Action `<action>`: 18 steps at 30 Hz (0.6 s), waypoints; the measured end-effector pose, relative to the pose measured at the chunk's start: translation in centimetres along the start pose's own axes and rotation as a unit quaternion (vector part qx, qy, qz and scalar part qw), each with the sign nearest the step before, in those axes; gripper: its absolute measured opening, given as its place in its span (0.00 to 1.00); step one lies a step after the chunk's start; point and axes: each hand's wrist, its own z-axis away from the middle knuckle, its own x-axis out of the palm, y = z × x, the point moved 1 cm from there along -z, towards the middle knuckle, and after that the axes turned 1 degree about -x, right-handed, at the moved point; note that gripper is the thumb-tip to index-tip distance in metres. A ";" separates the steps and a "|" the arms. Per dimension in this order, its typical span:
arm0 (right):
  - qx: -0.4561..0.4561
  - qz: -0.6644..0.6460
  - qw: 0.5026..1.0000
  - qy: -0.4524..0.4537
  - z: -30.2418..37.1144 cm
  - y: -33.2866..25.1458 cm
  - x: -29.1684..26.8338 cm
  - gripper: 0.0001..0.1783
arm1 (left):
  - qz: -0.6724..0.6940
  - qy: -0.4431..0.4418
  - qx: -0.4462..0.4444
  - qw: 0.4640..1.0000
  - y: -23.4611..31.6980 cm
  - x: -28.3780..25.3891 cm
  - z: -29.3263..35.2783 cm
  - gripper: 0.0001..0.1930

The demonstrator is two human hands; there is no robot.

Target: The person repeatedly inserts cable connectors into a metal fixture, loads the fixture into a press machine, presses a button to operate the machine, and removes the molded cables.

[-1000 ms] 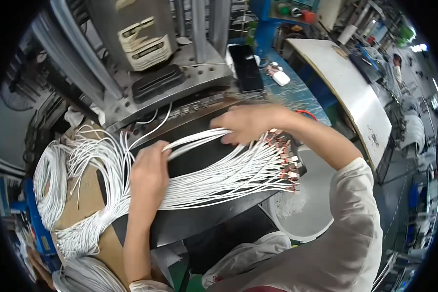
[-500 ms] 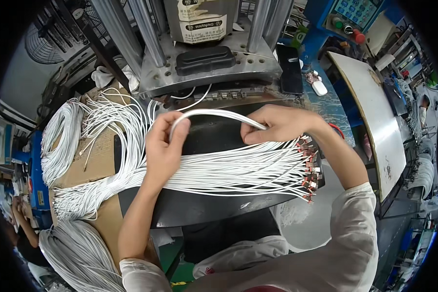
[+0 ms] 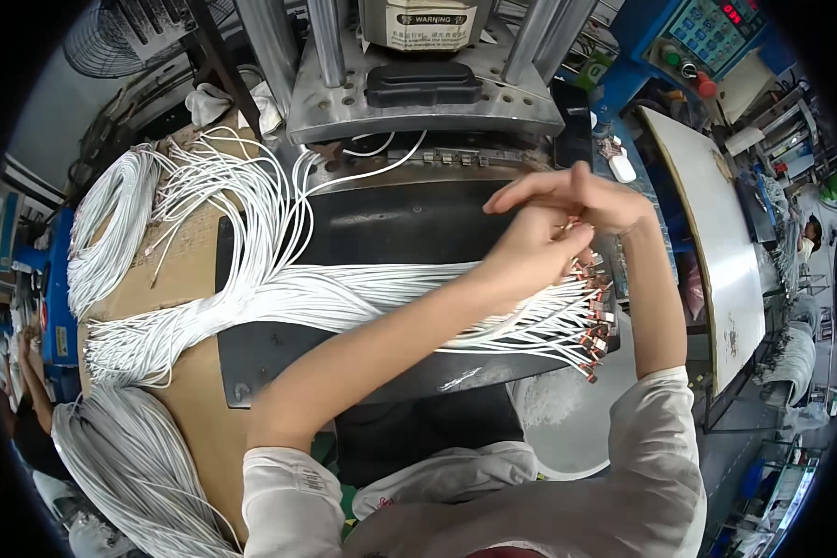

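Note:
My left hand reaches across to the right and is closed at the right end of a bundle of white cables. Small reddish connector ends show at its fingertips. Right above it, my right hand has its fingers stretched out to the left and its thumb up; nothing shows in its grip. The two hands overlap, so the contact between them is partly hidden. Below them, the bundle's many connector ends with red-brown parts fan out at the edge of the black work plate.
Behind the plate stands a press with a steel platen and a black block. Coiled white cables lie on cardboard at the left, with a thick bundle nearer. A control panel is at the far right, beside a white-topped table.
My left hand has moved right, from the left of the arched cables to the connector ends. My right hand has let go and its fingers have stretched out. The arch is gone.

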 end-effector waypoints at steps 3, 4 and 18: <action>0.040 0.220 0.974 0.032 -1.5 2.3 1.0 0.31 | -0.187 0.039 -0.085 0.978 2.5 -4.9 3.3 0.11; -0.014 0.369 0.925 0.094 -2.1 3.0 0.8 0.30 | -0.200 0.047 -0.097 0.974 2.9 -6.3 4.1 0.12; 0.034 0.453 0.875 0.169 -2.3 3.0 5.5 0.16 | -0.039 0.168 -0.068 0.983 2.0 -7.9 6.3 0.12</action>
